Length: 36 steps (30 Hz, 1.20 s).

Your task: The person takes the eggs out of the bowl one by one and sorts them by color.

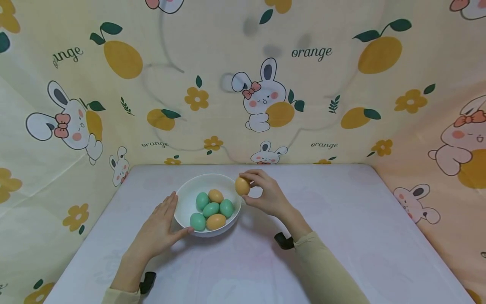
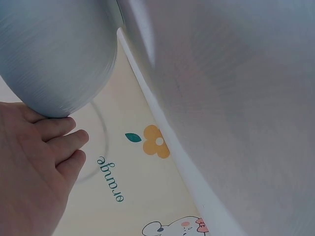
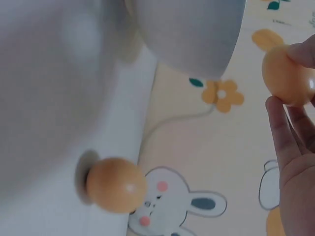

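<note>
Printed cloth [image 1: 212, 50] with rabbits and oranges hangs behind and beside a pale bench [image 1: 341, 219], where we see a white bowl [image 1: 185, 207] holding four green eggs [image 1: 211, 209] and two orange eggs [image 1: 216, 221]. Our left hand [image 1: 159, 228] lies along the bowl's side with fingers extended and thumb spread at the near rim. Our right hand [image 1: 267, 196] pinches another egg [image 1: 242, 186], orange too, between thumb and fingertips, just at the bowl's right rim. One loose egg [image 3: 117, 185] rests on the bench in the right wrist view; we cannot make it out from the head, perhaps because the right hand covers it. We judge that we are filling the bowl, one egg at a time. Next calls for carrying the pinched egg over the rim and releasing it gently, while the left hand steadies the bowl.
</note>
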Motion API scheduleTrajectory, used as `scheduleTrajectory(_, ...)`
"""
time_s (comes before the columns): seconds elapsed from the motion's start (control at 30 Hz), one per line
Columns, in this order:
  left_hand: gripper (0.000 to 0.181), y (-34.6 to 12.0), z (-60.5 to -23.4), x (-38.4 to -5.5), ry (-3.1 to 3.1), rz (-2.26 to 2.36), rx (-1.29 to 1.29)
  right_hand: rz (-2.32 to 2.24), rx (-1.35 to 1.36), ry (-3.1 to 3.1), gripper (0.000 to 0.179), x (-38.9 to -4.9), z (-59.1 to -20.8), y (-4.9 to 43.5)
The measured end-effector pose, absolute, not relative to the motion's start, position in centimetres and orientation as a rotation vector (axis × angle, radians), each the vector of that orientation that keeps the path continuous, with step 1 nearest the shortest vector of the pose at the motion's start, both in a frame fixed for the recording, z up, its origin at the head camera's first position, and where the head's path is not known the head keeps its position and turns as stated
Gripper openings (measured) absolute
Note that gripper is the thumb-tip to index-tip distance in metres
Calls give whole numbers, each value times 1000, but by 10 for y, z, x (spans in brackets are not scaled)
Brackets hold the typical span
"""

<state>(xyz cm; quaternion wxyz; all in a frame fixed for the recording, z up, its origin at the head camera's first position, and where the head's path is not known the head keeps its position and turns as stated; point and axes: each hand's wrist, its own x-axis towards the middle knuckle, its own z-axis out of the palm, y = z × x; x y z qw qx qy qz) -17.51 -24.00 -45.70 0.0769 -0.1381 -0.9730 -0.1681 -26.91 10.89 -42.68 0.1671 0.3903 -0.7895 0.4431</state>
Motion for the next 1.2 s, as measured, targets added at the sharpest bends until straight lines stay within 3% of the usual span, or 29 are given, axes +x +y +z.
scheduleTrajectory(1.2,112,-242,-458,-175,-2897,-500,-430,1197,822,-2587,59,-289,-459,214)
